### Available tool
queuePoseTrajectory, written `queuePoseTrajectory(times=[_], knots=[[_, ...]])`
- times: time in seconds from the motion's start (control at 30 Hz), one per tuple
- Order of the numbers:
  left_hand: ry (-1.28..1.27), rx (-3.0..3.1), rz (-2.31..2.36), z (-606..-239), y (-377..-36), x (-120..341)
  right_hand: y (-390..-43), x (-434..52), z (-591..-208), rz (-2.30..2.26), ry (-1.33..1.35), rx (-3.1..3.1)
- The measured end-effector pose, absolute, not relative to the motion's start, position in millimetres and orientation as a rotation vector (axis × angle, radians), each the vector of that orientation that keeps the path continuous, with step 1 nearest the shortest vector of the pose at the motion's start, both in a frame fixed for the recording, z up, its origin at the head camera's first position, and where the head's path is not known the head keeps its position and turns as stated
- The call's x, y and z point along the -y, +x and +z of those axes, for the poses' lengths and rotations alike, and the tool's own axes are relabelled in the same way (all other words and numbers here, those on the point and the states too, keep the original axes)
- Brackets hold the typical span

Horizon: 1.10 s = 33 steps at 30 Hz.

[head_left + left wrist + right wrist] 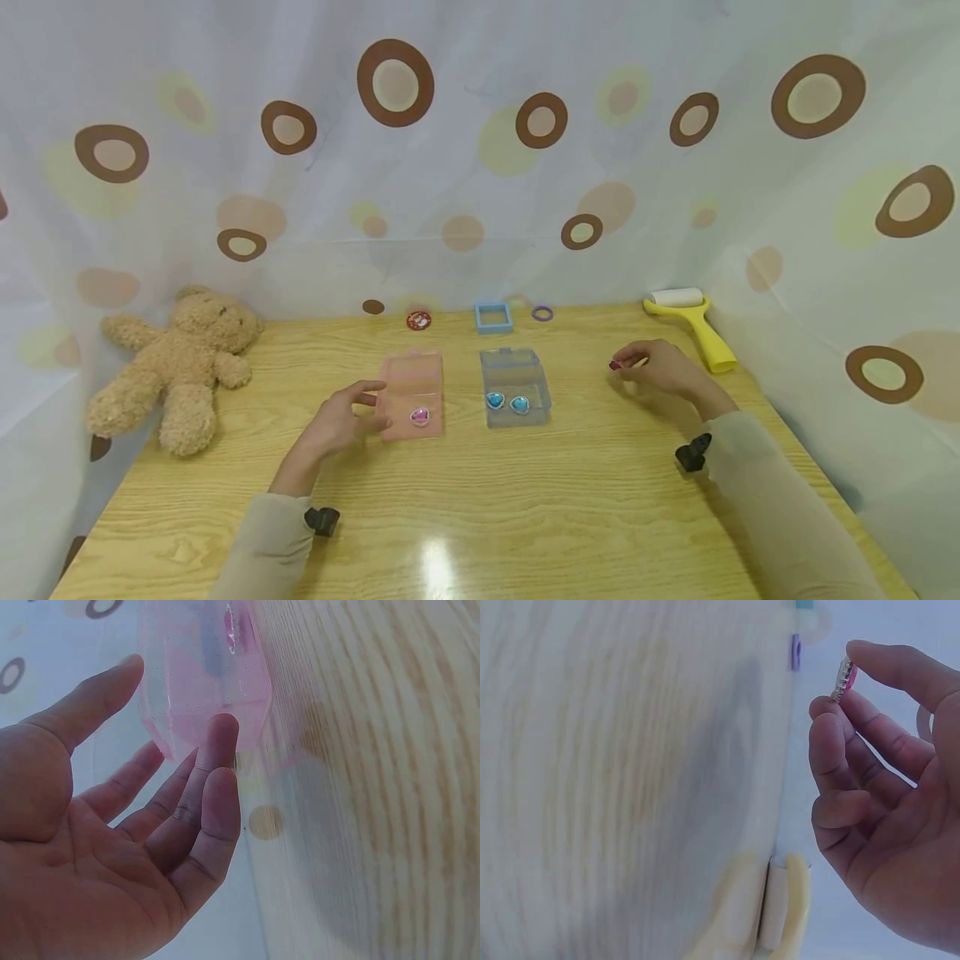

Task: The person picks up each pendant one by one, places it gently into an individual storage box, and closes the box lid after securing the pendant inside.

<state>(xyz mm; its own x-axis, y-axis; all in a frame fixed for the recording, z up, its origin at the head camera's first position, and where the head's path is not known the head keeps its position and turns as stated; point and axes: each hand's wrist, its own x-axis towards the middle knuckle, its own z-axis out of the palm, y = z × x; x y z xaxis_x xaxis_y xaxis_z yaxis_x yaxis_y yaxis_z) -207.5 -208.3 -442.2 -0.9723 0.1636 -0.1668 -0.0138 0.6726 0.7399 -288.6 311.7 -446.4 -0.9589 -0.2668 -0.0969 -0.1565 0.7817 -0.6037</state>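
My left hand (337, 423) is at the left side of an opened pink transparent box (405, 429), its loosely bent fingertips right at the box's edge. In that box lies one pink heart-shaped gem (420, 416). To its right, an opened bluish clear box (517, 419) contains two blue heart-shaped gems, one at the left (495, 401) and one nearer the middle (520, 405). Over the table's right part, my right hand (658, 367) pinches a small pink-red gem (844, 679) with a silvery beaded rim between thumb and fingertips, raised off the wood in the right wrist view.
A teddy bear (180, 367) sits at the left end of the table. Along the back lie a red patterned disc (418, 320), a blue square frame (493, 328) and a purple ring (542, 313). A yellow-handled lint roller (708, 337) lies beyond my right hand, by the curtain.
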Motion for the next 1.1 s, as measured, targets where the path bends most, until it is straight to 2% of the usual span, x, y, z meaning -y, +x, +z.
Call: queuePoseTrajectory(times=[1.1], knots=[[0.106, -2.646, 1.205, -442, -208, 208, -302, -242, -437, -1.007, -0.546, -2.779]])
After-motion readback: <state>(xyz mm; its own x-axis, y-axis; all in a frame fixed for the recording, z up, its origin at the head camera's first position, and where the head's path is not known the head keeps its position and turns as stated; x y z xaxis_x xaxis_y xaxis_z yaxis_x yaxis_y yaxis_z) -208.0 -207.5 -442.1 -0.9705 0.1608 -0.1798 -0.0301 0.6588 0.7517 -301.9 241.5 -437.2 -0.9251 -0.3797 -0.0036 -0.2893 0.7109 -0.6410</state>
